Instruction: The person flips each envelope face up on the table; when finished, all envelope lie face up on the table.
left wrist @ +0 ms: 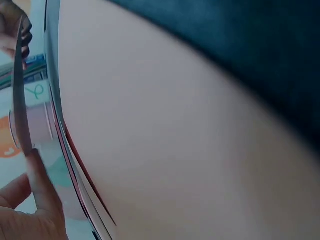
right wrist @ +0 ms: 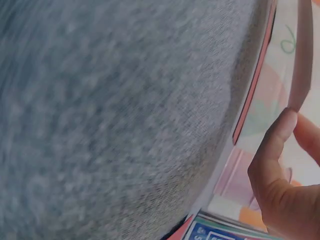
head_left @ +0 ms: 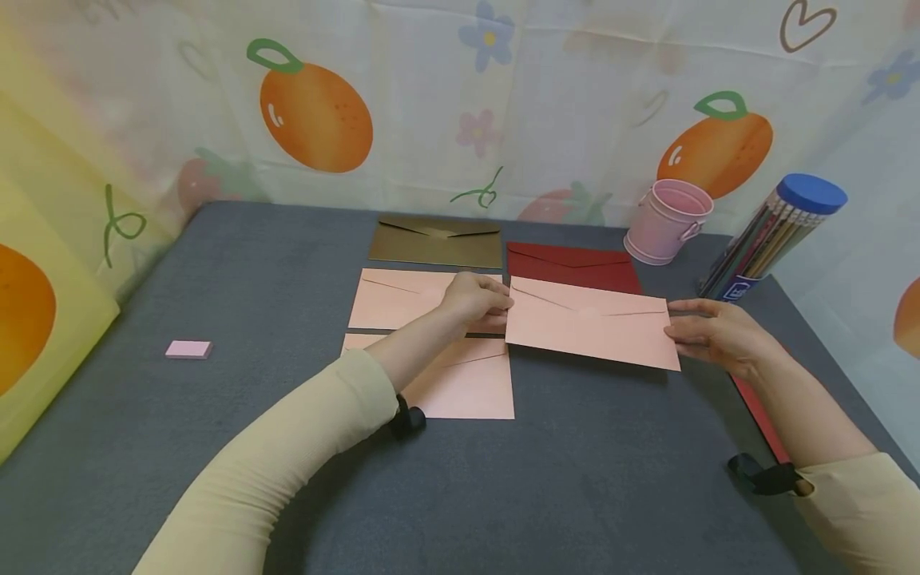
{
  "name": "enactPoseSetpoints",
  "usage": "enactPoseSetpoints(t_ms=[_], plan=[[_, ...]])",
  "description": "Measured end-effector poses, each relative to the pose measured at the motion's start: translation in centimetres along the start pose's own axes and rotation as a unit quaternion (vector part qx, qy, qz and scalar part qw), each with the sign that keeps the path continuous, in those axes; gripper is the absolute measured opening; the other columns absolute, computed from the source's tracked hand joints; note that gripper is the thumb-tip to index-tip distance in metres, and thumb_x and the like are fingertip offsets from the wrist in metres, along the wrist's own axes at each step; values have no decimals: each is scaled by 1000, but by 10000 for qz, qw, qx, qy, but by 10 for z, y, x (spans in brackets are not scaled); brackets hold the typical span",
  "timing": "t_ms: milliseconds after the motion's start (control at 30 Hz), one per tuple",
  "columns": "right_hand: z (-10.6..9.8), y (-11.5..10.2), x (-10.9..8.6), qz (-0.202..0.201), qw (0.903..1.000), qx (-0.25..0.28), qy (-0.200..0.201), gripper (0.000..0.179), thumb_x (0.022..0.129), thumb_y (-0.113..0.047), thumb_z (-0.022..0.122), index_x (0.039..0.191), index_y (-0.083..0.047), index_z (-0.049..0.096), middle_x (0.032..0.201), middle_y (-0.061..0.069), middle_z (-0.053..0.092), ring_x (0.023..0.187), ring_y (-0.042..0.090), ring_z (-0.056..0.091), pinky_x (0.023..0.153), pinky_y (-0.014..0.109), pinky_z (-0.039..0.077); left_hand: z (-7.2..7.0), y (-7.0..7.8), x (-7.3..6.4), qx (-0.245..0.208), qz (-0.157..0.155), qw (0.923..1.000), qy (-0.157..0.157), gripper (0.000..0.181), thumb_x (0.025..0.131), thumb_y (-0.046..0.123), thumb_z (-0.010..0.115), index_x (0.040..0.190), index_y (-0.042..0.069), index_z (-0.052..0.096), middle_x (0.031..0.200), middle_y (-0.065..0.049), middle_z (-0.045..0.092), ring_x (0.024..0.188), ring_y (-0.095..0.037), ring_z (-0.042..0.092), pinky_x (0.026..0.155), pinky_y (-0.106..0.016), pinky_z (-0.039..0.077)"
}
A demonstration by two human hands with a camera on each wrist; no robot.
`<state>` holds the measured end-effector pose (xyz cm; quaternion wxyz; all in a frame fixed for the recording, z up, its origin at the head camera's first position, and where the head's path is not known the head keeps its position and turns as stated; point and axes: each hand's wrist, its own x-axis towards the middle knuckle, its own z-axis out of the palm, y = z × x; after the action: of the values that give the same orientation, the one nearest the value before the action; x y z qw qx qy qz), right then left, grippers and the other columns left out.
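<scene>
Both hands are at a pink envelope [head_left: 589, 319] raised over the table, flap side up. My left hand [head_left: 480, 300] holds its left edge at the fingertips, with a fingertip [left wrist: 34, 156] right at that edge in the left wrist view. My right hand [head_left: 715, 334] pinches the right edge between thumb [right wrist: 286, 120] and finger. Under the left forearm, two more pink envelopes lie flat, an upper pink envelope [head_left: 388, 299] and a lower pink envelope [head_left: 474, 391]. Behind them lie a gold-brown envelope [head_left: 435, 243] and a red envelope [head_left: 568, 267].
A pink bucket [head_left: 668, 220] and a blue-lidded tube of pencils [head_left: 772, 235] stand at the back right. One small pink block [head_left: 188, 350] lies at left. Beneath the right forearm a red item [head_left: 760, 419] shows partly. A fruit-patterned cloth [head_left: 431, 104] backs the table.
</scene>
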<state>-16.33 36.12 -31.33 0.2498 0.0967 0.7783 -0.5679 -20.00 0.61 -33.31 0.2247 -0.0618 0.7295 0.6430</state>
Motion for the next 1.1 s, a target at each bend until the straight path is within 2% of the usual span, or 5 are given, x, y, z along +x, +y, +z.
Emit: enactPoseSetpoints(t_ms=[233,400,633,933,1100], plan=[[-6,6,3,158,9983,-537,172,43,98,-17,62,135,-14,42,88,-21,64,82,-3,63,78,17,58,6,-1,-3,213,-295,9966,-741,36,92,-4,58,128,-10,59,104,-13,62,71,-10,62,88,-30,60],[-6,7,5,198,9972,-710,86,67,98,-14,60,152,2,24,89,-25,63,85,-5,64,82,19,59,8,-1,-2,180,-448,9952,-850,38,94,-4,54,131,-13,54,119,-19,60,82,-14,61,101,-35,55],[-5,7,11,78,9973,-710,-141,70,100,-9,54,155,6,15,92,-29,63,90,-8,64,84,18,58,8,2,-1,362,-394,9957,-760,39,95,2,52,131,-13,52,139,-22,53,96,-17,63,104,-33,53],[-5,7,15,14,9969,-692,-364,69,100,-13,55,154,7,17,97,-30,61,94,-7,62,86,18,57,11,3,-3,772,-261,9943,-683,36,95,3,52,128,-12,56,139,-20,54,81,-11,58,95,-25,57],[-4,8,15,-145,9957,-799,-445,66,101,-13,52,154,6,19,102,-32,58,97,-8,60,88,18,56,11,1,-5,662,-139,9948,-767,41,96,0,50,133,-16,48,144,-24,48,99,-22,62,104,-33,53]])
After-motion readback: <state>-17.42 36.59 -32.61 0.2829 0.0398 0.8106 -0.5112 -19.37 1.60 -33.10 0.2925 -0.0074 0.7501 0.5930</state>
